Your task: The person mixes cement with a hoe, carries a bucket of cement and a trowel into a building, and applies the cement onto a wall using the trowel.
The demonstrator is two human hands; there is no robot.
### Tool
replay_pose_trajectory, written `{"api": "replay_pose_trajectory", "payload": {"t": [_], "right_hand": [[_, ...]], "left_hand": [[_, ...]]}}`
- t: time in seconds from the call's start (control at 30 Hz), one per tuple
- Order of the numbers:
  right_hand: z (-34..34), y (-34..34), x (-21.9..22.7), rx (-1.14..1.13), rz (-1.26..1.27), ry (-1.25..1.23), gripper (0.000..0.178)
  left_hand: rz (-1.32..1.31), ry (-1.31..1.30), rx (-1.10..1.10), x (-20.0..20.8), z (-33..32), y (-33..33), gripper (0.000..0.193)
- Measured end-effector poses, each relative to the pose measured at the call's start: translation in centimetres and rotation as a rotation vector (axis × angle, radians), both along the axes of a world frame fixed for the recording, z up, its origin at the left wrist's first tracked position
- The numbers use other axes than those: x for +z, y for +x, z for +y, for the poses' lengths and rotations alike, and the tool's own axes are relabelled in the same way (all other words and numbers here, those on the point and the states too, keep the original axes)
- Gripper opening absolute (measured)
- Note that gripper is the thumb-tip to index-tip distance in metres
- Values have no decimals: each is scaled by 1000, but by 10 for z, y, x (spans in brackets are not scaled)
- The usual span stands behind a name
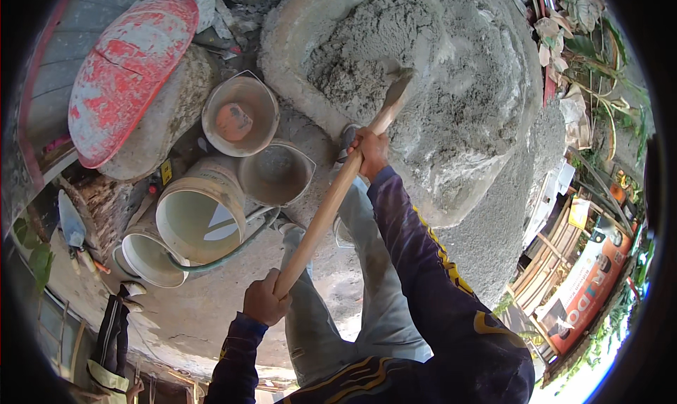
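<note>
Both my hands grip a long wooden handle that slants from near my left thigh up to a heap of wet grey mortar (367, 34). It belongs to what looks like a hoe (328, 210), whose metal head meets the mortar and is partly hidden by it. My left hand (266, 300) is closed round the handle's lower end. Farther up, my right hand (371, 152) wraps the shaft close to the head. Wet mortar lies in a hollow ringed by paler, drier mix (282, 48).
Two mortar-stained buckets (264, 111) (309, 185) stand left of the handle. Nearer are two pale buckets (240, 210) (127, 252) with a green hose (218, 263). A red wheelbarrow tray (130, 80), a trowel (70, 221), another person's legs (113, 333) and a banner (585, 291) surround the spot.
</note>
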State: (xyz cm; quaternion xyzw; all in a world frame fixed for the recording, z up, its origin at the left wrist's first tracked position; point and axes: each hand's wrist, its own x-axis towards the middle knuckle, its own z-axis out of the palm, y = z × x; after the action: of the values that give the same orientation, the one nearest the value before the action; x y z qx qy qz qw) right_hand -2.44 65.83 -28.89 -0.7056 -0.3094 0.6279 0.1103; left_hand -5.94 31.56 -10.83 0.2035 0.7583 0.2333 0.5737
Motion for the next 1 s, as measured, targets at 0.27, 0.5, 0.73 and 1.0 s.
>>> {"api": "replay_pose_trajectory", "payload": {"t": [0.27,0.5,0.73,1.0], "right_hand": [[-51,8,99,45,58,219,26],[0,-4,8,207,79,-69,23],[163,-43,-76,394,-90,109,15],[375,-156,-90,488,-55,347,9]], "left_hand": [[73,-70,9,-37,-77,73,30],[-28,-175,82,-11,-6,100,34],[-139,10,306,-105,176,96,33],[-18,271,350,-212,368,7,28]]}}
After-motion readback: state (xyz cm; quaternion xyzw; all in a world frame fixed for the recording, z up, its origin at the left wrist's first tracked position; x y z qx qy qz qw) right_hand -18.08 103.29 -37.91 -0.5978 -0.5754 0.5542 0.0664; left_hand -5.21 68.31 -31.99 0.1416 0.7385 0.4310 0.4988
